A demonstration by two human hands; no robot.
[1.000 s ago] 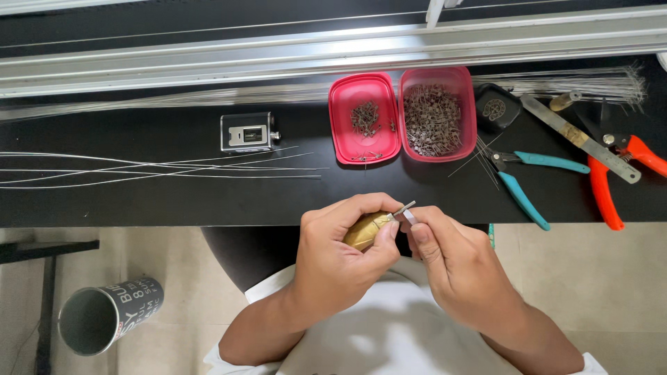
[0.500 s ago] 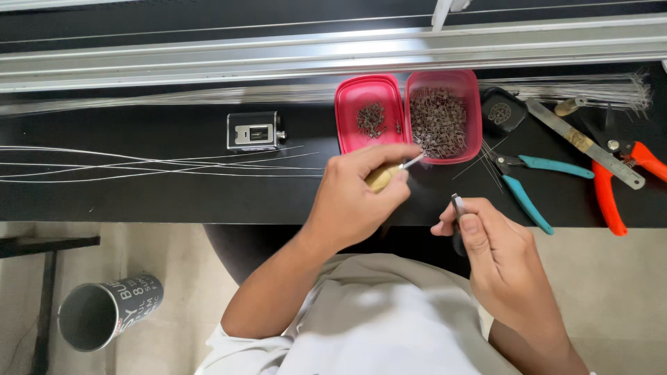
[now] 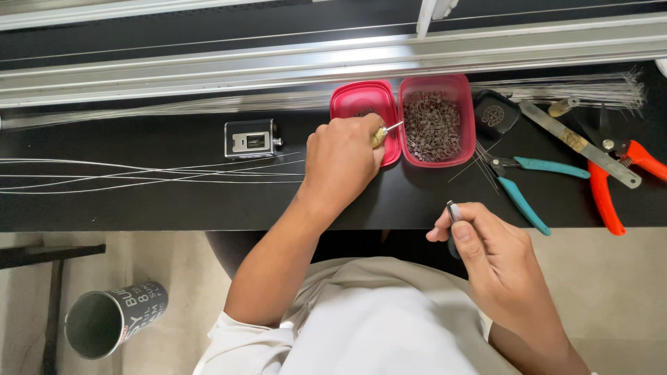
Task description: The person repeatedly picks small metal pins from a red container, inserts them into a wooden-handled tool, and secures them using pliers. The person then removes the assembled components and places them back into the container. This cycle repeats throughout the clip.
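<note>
Gripping a wooden-handled tool point(image 3: 381, 134), my left hand point(image 3: 340, 163) is hovering over the pink container point(image 3: 361, 104); my right hand point(image 3: 497, 260) is pinching a small dark pin point(image 3: 451, 212) beyond the table's point(image 3: 174, 205) front edge.

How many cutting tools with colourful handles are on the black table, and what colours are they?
Teal-handled metal pliers: 1
Orange-handled metal cutters: 1
Total: 2

Bare worktop point(image 3: 389, 201) lying open below the red tubs point(image 3: 403, 118). Teal pliers point(image 3: 524, 187) and red cutters point(image 3: 611, 180) crowding the right; loose wires point(image 3: 139, 173) and a small metal box point(image 3: 251, 139) blocking the left.
</note>
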